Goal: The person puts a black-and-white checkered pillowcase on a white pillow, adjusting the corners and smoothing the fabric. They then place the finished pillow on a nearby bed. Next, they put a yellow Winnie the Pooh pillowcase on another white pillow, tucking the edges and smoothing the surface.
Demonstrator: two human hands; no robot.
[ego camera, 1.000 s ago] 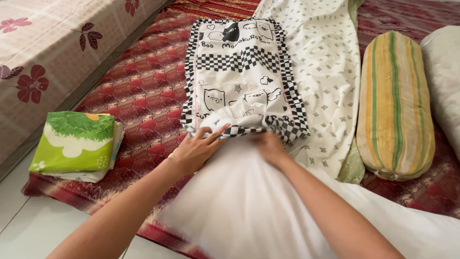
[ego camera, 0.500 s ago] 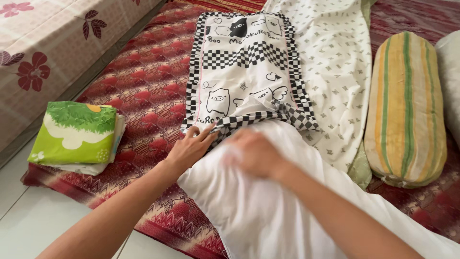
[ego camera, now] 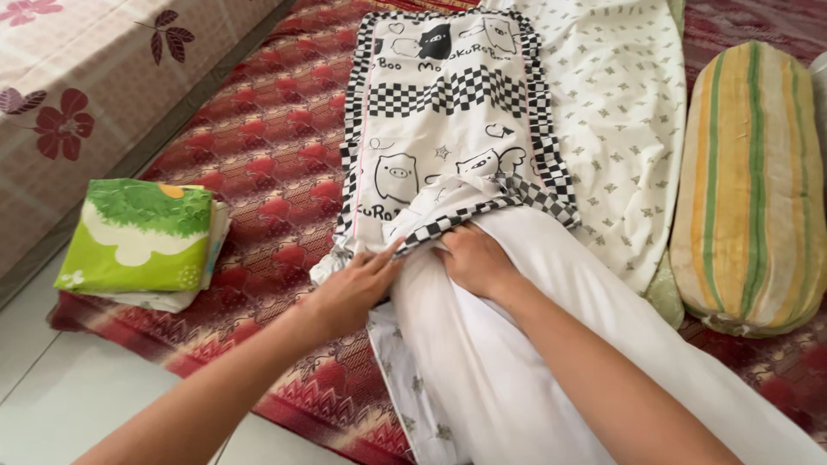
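**A white pillow is being pushed into its pig-print cover**

Nearest, a plain white soft pillow (ego camera: 517, 370) is seen lying on the patterned red woven mat (ego camera: 267, 146), with its near end cut off by the picture's edge. Its far end is tucked into the open mouth of the white cloth pillow cover with cartoon pigs and a black-and-white checked border (ego camera: 448, 120).

The left hand (ego camera: 349, 288) is laid at the cover's checked edge. Its fingers (ego camera: 383, 256) are closed on that edge, it seems, but the grip underneath is hidden. The right hand (ego camera: 474, 258) is pressed on the pillow at the mouth. Its fingers are tucked under the cloth, so it cannot be told if they are apart or together.

The stuffing step looks only just begun; most of the pillow is outside. A deeper push is judged to be needed, with the cover held open.

How far in the pillow goes is hidden.

Further off are a folded green cloth (ego camera: 138, 237), a white sheet with small grey marks (ego camera: 620, 129) and a striped yellow-and-green bolster (ego camera: 749, 185).
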